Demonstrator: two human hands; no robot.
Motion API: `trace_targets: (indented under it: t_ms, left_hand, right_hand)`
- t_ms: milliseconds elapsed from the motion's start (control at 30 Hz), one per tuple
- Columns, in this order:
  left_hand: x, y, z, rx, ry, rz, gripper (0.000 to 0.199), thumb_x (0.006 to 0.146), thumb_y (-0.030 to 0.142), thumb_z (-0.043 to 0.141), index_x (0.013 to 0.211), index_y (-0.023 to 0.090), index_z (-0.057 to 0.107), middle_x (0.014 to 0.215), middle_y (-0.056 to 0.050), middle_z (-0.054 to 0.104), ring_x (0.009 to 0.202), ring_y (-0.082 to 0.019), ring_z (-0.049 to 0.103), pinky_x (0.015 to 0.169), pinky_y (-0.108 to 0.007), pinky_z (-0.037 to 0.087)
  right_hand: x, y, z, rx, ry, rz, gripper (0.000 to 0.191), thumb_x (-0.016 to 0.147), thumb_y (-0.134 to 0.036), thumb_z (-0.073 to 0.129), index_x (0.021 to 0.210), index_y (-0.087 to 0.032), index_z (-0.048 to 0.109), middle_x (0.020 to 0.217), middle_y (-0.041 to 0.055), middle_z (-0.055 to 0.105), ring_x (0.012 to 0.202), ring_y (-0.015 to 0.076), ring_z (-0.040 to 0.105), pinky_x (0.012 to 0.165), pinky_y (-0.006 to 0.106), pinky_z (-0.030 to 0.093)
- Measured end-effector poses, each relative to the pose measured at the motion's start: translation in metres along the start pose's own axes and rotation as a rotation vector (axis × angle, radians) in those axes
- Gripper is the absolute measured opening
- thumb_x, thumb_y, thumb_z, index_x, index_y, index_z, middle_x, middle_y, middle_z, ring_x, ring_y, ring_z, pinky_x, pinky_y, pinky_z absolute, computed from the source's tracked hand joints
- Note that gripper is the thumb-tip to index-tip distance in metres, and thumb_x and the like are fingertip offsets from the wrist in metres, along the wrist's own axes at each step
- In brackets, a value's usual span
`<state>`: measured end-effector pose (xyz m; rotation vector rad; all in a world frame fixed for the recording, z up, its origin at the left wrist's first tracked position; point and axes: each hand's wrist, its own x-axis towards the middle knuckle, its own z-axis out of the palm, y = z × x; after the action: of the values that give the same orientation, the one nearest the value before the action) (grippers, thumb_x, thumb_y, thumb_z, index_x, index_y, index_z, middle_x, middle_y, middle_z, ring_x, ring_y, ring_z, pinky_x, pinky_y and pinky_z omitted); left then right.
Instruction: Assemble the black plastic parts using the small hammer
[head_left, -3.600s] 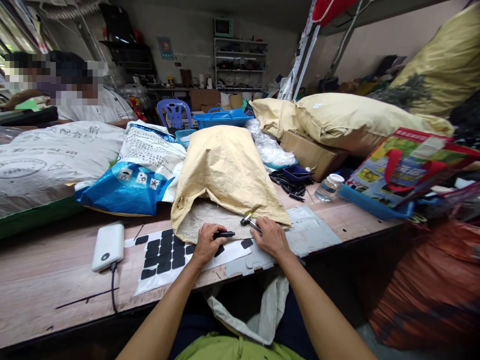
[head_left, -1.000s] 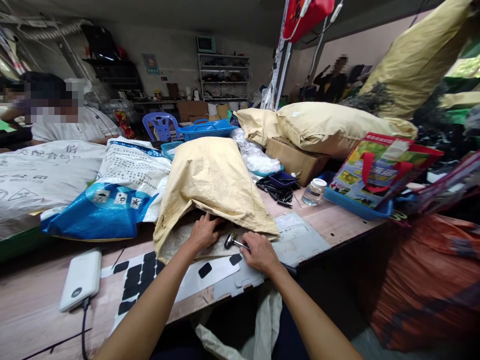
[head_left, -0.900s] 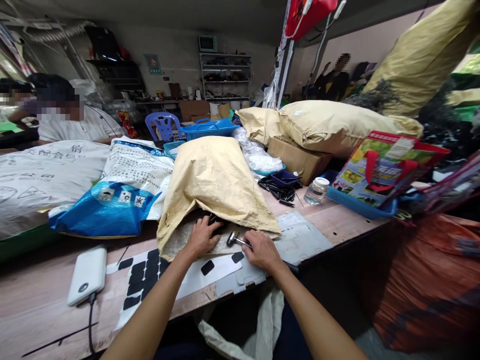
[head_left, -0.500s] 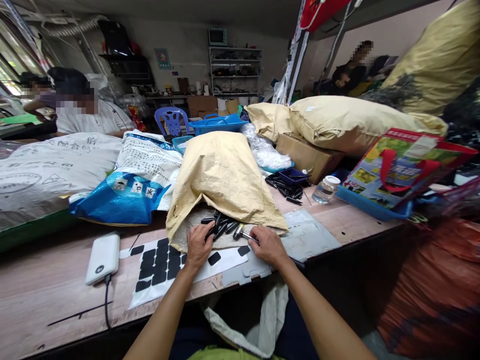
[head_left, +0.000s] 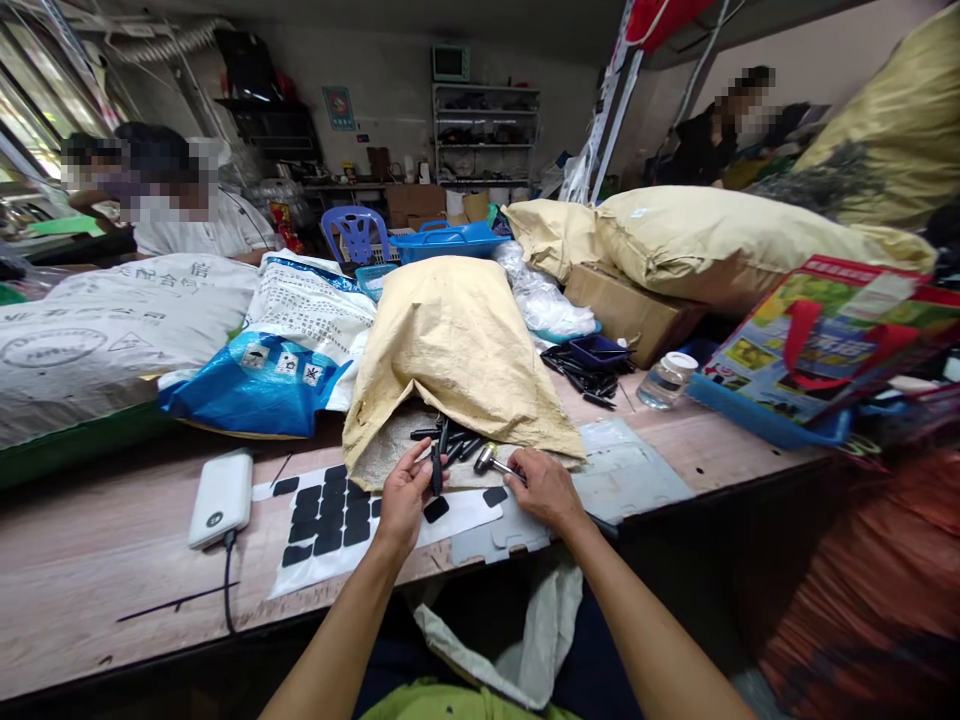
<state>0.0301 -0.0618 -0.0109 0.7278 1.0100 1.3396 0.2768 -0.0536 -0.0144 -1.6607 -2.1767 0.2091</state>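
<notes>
My left hand (head_left: pixel 403 497) is closed on a slim black handle-like piece (head_left: pixel 437 472), held upright between thumb and fingers. Its exact kind is unclear. More long black pieces (head_left: pixel 466 446) lie just behind it, in the mouth of a cream woven sack (head_left: pixel 461 340). My right hand (head_left: pixel 550 486) grips the shaft of a small hammer (head_left: pixel 487 458). The hammer has a shiny metal head with a yellowish face and lies low over the sack's front edge. Under my hands, a white sheet (head_left: pixel 472 510) bears rows of black rounded-square stickers (head_left: pixel 330 510).
A white power bank (head_left: pixel 221 498) with a cable lies at left. A blue-and-white sack (head_left: pixel 274 350) stands behind it. To the right are a grey board (head_left: pixel 630 460), a clear jar (head_left: pixel 667 380), a blue tray (head_left: pixel 772 412) and loose black pieces (head_left: pixel 577 375). People sit in the background.
My left hand has drawn back slightly from the pile and turned, with the black piece now raised upright in it. The right hand still holds the hammer. The whole view has shifted a little.
</notes>
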Motion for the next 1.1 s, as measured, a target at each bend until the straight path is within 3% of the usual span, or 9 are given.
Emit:
trace_targets:
  t_ms: [133, 267, 1100]
  left_hand:
    - [-0.009, 0.002, 0.007, -0.13, -0.028, -0.169, 0.063, 0.078, 0.019, 0.078, 0.136, 0.016, 0.054, 0.107, -0.012, 0.075, 0.078, -0.016, 0.072, 0.072, -0.028, 0.06]
    - [-0.012, 0.0, 0.01, -0.196, -0.066, -0.24, 0.061, 0.081, 0.009, 0.073, 0.138, 0.017, 0.052, 0.11, -0.013, 0.074, 0.084, -0.017, 0.074, 0.077, -0.028, 0.062]
    - [-0.017, 0.003, 0.015, -0.218, -0.174, -0.25, 0.083, 0.072, 0.005, 0.078, 0.146, 0.019, 0.043, 0.116, -0.013, 0.071, 0.094, -0.021, 0.075, 0.089, -0.033, 0.059]
  right_hand:
    - [0.0, 0.0, 0.0, -0.013, 0.001, 0.003, 0.007, 0.09, -0.027, 0.062, 0.094, -0.022, 0.061, 0.094, 0.0022, 0.064, 0.09, 0.0182, 0.055, 0.081, 0.029, 0.033]
    - [0.0, -0.001, -0.001, -0.017, 0.006, -0.002, 0.007, 0.09, -0.028, 0.062, 0.094, -0.022, 0.061, 0.094, 0.0019, 0.064, 0.089, 0.0182, 0.056, 0.081, 0.029, 0.033]
    - [-0.002, -0.004, -0.003, 0.005, 0.042, -0.013, 0.007, 0.088, -0.025, 0.063, 0.093, -0.021, 0.062, 0.092, 0.0018, 0.064, 0.088, 0.018, 0.055, 0.08, 0.029, 0.033]
